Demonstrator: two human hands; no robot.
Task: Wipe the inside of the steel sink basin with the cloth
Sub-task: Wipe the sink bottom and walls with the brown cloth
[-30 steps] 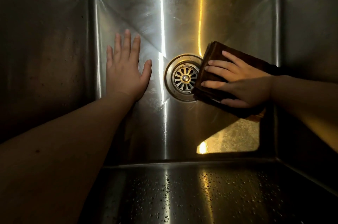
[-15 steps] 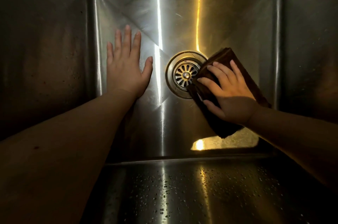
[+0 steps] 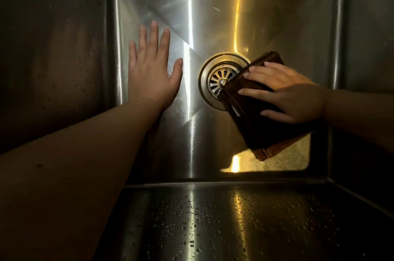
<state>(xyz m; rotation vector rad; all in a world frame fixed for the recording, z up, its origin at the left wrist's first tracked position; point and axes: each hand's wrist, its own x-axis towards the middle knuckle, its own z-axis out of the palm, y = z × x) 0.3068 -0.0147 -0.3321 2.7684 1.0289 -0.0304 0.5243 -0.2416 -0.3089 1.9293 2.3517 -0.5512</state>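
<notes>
The right hand (image 3: 285,92) presses the folded brown cloth (image 3: 259,115) flat under spread fingers on the sink basin (image 3: 213,15) floor, its edge overlapping the drain strainer (image 3: 219,81) to its left. The left hand (image 3: 152,68), open and empty, braces beyond the strainer.

Brushed steel, polished drain, matt brown cloth.
Smooth brushed metal for the sink basin (image 3: 266,15), glossy under bright streaks along the floor, duller and faintly spotted on the left wall (image 3: 53,58); near wall (image 3: 234,218) beaded with fine water drops (image 3: 191,241). Polished, shinier metal for the drain strainer (image 3: 217,81). Soft, matt, dark brown fabric for the folded cloth (image 3: 262,132), layered edges coarser-looking at its near corner.
</notes>
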